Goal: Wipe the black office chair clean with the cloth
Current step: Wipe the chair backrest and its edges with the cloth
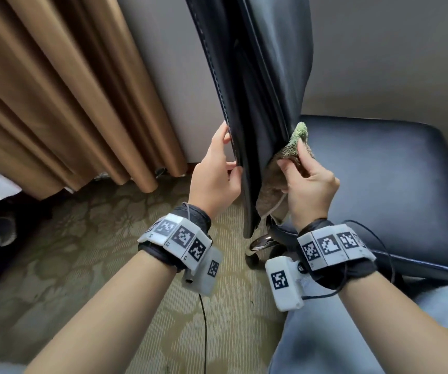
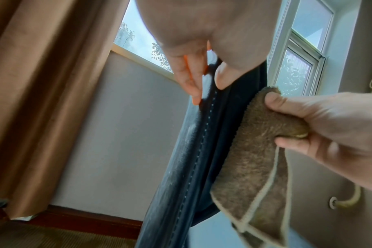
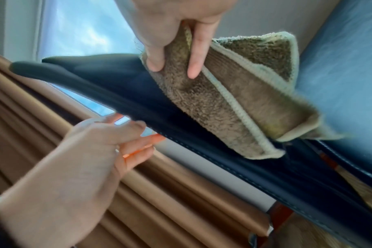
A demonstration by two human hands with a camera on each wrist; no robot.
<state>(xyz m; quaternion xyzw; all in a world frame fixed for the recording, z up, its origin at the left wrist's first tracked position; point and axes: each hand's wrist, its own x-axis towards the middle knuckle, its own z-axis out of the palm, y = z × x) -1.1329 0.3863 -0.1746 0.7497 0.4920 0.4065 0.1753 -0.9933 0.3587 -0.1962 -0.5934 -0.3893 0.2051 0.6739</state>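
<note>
Hanging left of the chair's backrest (image 1: 255,103), a brown curtain (image 1: 55,90) was seen against the wall. The backrest's stitched edge was pinched by the left hand (image 1: 217,174), thumb and fingers curled onto it. On the backrest's right face, near its lower end, the folded cloth (image 1: 285,168) was pressed and clamped by the right hand (image 1: 309,190). Beyond lay the seat (image 1: 379,171). The loose cloth corner could be snagged beneath, or the backrest swung if the steadying grip were eased.
</note>
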